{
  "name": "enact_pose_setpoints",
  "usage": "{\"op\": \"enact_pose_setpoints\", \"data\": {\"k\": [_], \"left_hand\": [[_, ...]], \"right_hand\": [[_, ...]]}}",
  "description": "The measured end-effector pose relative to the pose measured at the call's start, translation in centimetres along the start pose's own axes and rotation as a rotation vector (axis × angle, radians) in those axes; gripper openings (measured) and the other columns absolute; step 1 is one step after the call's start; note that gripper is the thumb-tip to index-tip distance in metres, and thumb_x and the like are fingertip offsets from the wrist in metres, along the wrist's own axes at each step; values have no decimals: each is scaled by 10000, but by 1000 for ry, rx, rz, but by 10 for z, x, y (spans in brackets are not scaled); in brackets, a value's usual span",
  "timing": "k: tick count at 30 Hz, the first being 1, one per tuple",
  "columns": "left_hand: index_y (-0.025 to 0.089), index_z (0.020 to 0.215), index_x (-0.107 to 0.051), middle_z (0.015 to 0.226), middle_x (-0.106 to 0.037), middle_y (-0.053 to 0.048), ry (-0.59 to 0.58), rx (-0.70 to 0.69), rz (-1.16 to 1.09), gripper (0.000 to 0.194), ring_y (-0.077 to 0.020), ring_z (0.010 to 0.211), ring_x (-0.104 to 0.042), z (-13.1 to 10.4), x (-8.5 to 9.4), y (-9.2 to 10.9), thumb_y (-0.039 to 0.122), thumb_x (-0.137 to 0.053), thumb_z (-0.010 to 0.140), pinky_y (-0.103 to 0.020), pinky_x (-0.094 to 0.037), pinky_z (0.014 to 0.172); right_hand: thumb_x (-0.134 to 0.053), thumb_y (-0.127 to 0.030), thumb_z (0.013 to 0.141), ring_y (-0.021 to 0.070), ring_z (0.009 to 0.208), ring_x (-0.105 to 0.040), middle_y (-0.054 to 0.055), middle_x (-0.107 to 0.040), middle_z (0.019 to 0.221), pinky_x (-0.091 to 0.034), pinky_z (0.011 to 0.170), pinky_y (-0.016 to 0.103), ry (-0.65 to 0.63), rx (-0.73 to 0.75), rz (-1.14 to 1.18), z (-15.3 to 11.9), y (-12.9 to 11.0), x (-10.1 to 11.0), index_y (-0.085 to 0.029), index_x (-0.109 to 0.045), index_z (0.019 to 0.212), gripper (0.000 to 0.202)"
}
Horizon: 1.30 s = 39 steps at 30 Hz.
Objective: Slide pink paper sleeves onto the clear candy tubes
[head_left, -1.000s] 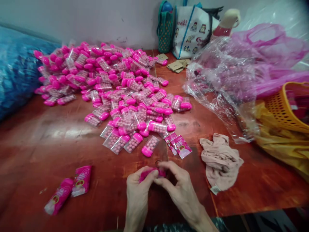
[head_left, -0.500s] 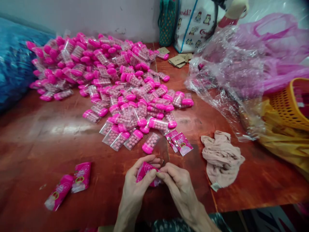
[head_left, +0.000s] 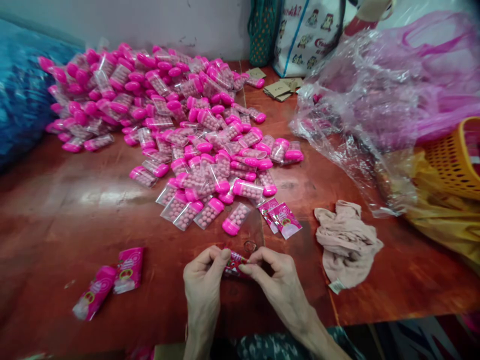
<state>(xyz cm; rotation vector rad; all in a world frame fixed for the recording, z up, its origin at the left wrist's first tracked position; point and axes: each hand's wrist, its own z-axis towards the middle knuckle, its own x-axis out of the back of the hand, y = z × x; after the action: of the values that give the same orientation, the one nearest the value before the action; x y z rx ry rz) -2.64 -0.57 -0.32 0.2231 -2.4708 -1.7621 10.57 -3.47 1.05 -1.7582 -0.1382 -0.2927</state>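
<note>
At the front of the table, my left hand (head_left: pixel 206 277) and my right hand (head_left: pixel 279 280) pinch a small pink printed wrapper (head_left: pixel 234 263) between thumbs and fingers, one at each end. My fingers cover part of it. Just beyond lie two flat pink wrappers (head_left: pixel 286 220), overlapping, and a clear pink-capped container of small pink balls (head_left: pixel 237 218). A big heap of the same containers (head_left: pixel 157 110) spreads behind. To the left rest two containers covered in pink printed wrappers (head_left: pixel 128 270).
A crumpled beige cloth (head_left: pixel 348 247) lies on the right. Behind it are clear and pink plastic bags (head_left: pixel 356 110) and a yellow basket (head_left: pixel 446 157). A blue bag (head_left: pixel 22 95) stands at left; cardboard pieces (head_left: pixel 279 89) and a white printed bag (head_left: pixel 305 37) are at the back.
The wrapper has been turned and lowered between my hands. My left hand has shifted from cupping it to pinching its left end. The view has moved slightly.
</note>
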Motion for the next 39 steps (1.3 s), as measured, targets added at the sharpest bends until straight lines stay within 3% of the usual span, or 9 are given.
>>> {"op": "enact_pose_setpoints", "data": {"k": [5,9,14,17,20,24,31,36,39], "left_hand": [[164,798,-640,645,-641,4,95,-13,23,240,-132,581,-582,-4,-5,5,212,-753,592,-210,-467,545],[169,651,-616,662,-610,6,-48,-84,21,128,-128,618,-572,-4,-1,6,145,-734,609,-210,-474,583],[152,545,-551,687,-630,-30,-143,8,-148,181,-140,657,-557,2,9,10,157,-706,641,-219,-438,580],[148,539,-542,624,-605,0,-100,33,-235,194,-101,584,-517,7,17,14,139,-720,618,-183,-403,534],[147,537,-539,620,-605,14,-50,83,-355,204,-95,582,-525,13,21,18,150,-733,603,-182,-423,544],[147,589,-566,660,-633,27,109,139,-522,168,-85,603,-557,28,14,22,170,-730,616,-196,-462,611],[162,629,-575,654,-604,64,242,-21,-549,136,-69,633,-561,50,-10,24,144,-710,631,-190,-460,657],[161,634,-548,650,-594,48,173,-4,-496,167,-91,604,-568,48,-11,34,156,-715,638,-224,-478,630],[161,616,-542,625,-581,58,110,21,-338,180,-72,537,-534,40,-9,40,177,-719,644,-207,-465,597]], "right_hand": [[-594,-215,814,103,524,-499,-28,-555,564,-372,508,204,82,37,0,3,4,-3,-155,-613,641,184],[-586,-223,827,105,526,-506,-23,-557,573,-377,506,207,93,80,-50,3,8,-4,-154,-608,654,188],[-439,-247,921,127,609,-527,4,-576,656,-426,569,235,-62,301,-211,14,1,4,-169,-624,746,266],[-462,-200,902,212,866,-527,84,-619,933,-469,744,339,0,455,-486,36,-7,9,-168,-601,1031,192],[-492,-82,853,292,1124,-411,137,-525,1208,-410,911,473,-67,524,-743,61,-6,9,-155,-486,1229,383],[-523,-93,832,296,1165,-408,123,-538,1171,-407,933,516,-62,589,-729,66,14,4,-191,-462,1238,423],[-513,-169,860,298,1132,-491,123,-537,1202,-454,897,473,-9,470,-549,16,27,-3,-209,-379,1273,436],[-583,-232,827,213,954,-611,54,-612,1094,-545,748,303,-211,254,-395,1,6,-6,-247,-372,1251,474],[-634,-248,789,212,997,-601,40,-610,1121,-535,804,302,-315,165,-313,-1,-6,-3,-264,-432,1212,469]]}}
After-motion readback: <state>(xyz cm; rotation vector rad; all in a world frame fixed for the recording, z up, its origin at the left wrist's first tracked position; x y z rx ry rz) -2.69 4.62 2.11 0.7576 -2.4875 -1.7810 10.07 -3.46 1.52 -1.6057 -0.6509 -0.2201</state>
